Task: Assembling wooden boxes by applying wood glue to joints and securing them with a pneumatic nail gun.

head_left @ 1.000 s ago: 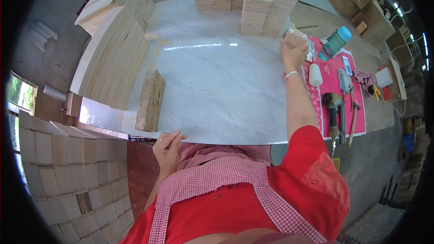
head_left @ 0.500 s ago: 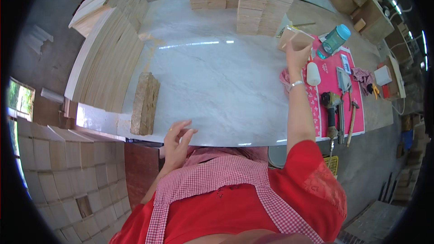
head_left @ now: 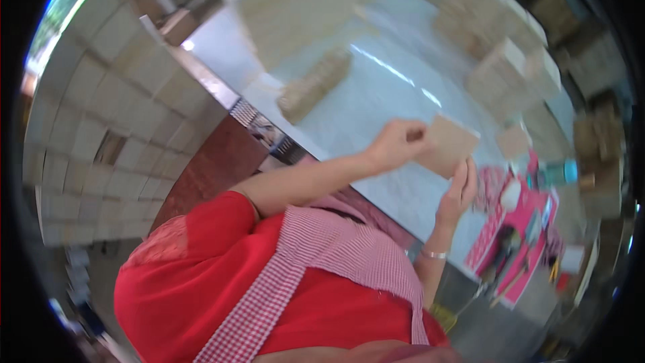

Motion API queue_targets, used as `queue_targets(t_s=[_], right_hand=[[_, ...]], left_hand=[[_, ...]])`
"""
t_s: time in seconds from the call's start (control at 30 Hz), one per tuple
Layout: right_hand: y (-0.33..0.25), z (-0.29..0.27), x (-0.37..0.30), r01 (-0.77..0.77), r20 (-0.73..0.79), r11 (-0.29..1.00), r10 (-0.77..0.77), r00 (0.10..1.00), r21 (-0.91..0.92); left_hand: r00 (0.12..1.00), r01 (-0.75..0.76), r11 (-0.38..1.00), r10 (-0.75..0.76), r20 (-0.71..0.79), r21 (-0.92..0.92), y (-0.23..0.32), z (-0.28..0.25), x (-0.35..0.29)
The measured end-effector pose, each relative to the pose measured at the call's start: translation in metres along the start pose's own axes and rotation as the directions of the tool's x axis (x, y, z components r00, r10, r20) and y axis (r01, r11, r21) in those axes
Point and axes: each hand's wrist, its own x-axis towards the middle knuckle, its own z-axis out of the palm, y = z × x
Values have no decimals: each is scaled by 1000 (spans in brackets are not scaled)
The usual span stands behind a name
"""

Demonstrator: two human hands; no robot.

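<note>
Both my hands hold a thin, square, light-brown wooden panel (head_left: 451, 142) above the front edge of the white marble table (head_left: 383, 94). My left hand (head_left: 396, 144) pinches the panel's left edge. My right hand (head_left: 461, 190), with a bracelet on its wrist, supports the lower right edge with its fingers up. The picture is blurred and tilted.
A short stack of wood strips (head_left: 314, 85) lies on the table's left part. Tall piles of pale wooden pieces (head_left: 510, 74) and a large stack (head_left: 302, 7) stand behind. Another small wooden square (head_left: 514, 141), a pink cloth with tools (head_left: 517, 235) and a teal bottle (head_left: 557, 172) are at the right. A block wall (head_left: 101, 114) is at the left.
My right hand has brought the wooden panel from the far right of the table in front of me. My left hand rose from the table edge and took hold of it. The view tilted.
</note>
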Motion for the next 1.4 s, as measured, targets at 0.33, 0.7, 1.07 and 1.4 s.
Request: queue_targets(t_s=[0.33,0.7,1.07,1.4], right_hand=[[9,52,-13,4,61,992,-12,998,127],[32,7,-29,-16,74,1000,15,997,9],[37,-5,-42,-104,73,992,109,991,-66],[46,-5,-50,-94,94,995,95,991,-17]], left_hand=[[868,-398,619,492,60,677,-1,-7,-44],[889,327,-18,346,-301,945,199,-248,93],[853,516,-45,121,-508,855,195,-351,114],[828,-13,-244,541,147,970,158,-210,49]])
